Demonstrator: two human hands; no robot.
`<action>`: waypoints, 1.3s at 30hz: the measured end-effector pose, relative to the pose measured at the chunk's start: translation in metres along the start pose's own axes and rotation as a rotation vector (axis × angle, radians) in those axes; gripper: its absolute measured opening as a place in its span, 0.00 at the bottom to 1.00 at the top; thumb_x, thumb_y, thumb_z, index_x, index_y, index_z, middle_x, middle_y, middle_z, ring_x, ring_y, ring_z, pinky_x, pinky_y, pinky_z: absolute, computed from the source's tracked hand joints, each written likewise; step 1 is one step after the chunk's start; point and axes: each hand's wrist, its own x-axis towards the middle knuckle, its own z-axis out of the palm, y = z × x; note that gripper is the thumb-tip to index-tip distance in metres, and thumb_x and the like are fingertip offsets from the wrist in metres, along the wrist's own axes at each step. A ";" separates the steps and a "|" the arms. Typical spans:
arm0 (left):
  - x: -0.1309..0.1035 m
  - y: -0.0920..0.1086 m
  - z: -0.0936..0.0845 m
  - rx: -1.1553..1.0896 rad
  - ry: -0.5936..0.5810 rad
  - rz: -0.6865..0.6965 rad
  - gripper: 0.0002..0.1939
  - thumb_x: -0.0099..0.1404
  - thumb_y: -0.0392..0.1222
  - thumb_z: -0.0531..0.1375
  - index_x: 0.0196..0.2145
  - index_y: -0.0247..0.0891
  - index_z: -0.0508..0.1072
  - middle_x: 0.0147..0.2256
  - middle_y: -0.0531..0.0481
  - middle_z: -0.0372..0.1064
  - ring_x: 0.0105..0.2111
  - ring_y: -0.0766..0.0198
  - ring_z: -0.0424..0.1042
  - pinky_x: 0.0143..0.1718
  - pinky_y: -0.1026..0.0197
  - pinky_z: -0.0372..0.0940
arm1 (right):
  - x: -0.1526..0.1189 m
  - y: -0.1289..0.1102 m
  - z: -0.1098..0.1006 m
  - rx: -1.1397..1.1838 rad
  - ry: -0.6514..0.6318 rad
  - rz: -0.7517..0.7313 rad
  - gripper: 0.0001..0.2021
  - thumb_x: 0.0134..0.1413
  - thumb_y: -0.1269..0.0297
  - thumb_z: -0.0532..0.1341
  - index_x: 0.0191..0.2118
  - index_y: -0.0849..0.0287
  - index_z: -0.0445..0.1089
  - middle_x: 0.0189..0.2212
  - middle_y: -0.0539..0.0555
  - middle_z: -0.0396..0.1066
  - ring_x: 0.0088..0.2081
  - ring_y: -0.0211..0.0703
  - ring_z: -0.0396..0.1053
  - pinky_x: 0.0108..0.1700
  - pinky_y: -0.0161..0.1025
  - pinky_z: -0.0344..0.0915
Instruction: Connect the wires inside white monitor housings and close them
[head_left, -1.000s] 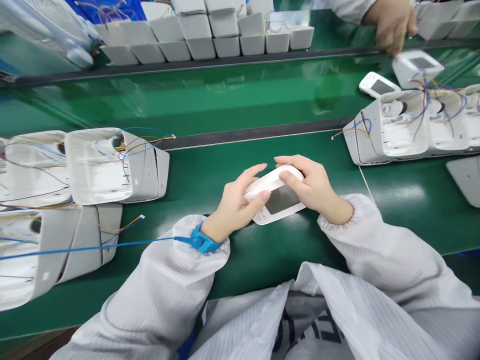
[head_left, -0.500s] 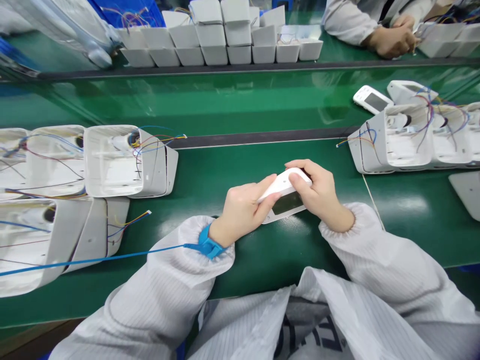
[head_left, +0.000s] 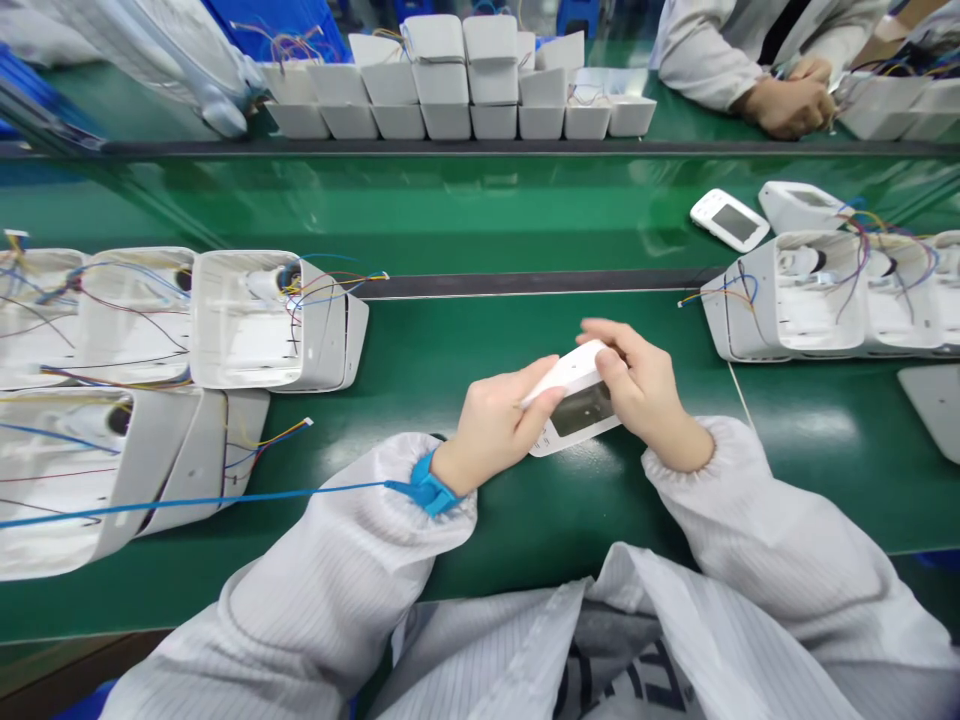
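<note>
While both hands held the white handset (head_left: 574, 372) tilted above the green surface (head_left: 570, 530), its face had come slightly more into view than a moment earlier, with buttons showing beside the dark screen (head_left: 581, 410). That looked like a small shift of grip rather than a release; whether the raised white part was a separate piece could not be told. The left hand (head_left: 491, 420) was closed around the near left end, thumb by the screen. The right hand (head_left: 649, 390) gripped the far right end, its thumb beside the screen and its other fingers partly hidden behind. One blue wrist strap (head_left: 433, 487) circled the left wrist.

Four open housings (head_left: 322, 330) were countable at the left, three in the upper row and one below, wires in each. Three more wired housings (head_left: 757, 315) stood at the right, the last cut by the frame. Beyond them lay one loose handset (head_left: 729, 220), just beside one white unit (head_left: 802, 203). One pale panel (head_left: 934, 405) showed at the right edge. Across the divider, the bottom row held eight white boxes (head_left: 446, 122); those stacked above overlapped too much to count surely. One co-worker (head_left: 787, 105) had both hands together there.
</note>
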 end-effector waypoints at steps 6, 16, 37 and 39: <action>0.001 -0.005 0.003 -0.150 0.066 -0.183 0.18 0.74 0.49 0.54 0.51 0.38 0.76 0.40 0.49 0.79 0.34 0.65 0.77 0.37 0.64 0.70 | 0.005 0.009 -0.001 -0.186 -0.137 0.004 0.35 0.63 0.32 0.47 0.47 0.59 0.75 0.37 0.59 0.79 0.35 0.52 0.77 0.37 0.45 0.70; 0.007 -0.018 0.004 -0.288 0.180 -0.326 0.23 0.72 0.57 0.54 0.51 0.37 0.75 0.48 0.44 0.77 0.44 0.59 0.77 0.44 0.60 0.72 | 0.007 0.022 0.006 0.226 -0.122 0.118 0.37 0.59 0.34 0.57 0.62 0.59 0.65 0.59 0.62 0.69 0.58 0.55 0.70 0.57 0.51 0.70; 0.007 -0.017 0.001 -0.211 0.146 -0.116 0.35 0.55 0.63 0.69 0.51 0.39 0.67 0.47 0.45 0.70 0.45 0.58 0.72 0.46 0.57 0.69 | -0.005 -0.005 -0.001 -0.078 -0.162 -0.322 0.19 0.66 0.54 0.60 0.58 0.54 0.70 0.48 0.57 0.77 0.44 0.50 0.77 0.45 0.45 0.74; 0.008 -0.015 0.001 -0.187 0.164 -0.114 0.33 0.55 0.62 0.70 0.49 0.39 0.67 0.45 0.46 0.70 0.42 0.59 0.72 0.43 0.58 0.69 | -0.006 -0.006 0.000 -0.084 -0.121 -0.329 0.17 0.66 0.56 0.60 0.57 0.54 0.71 0.47 0.57 0.78 0.43 0.49 0.77 0.44 0.44 0.73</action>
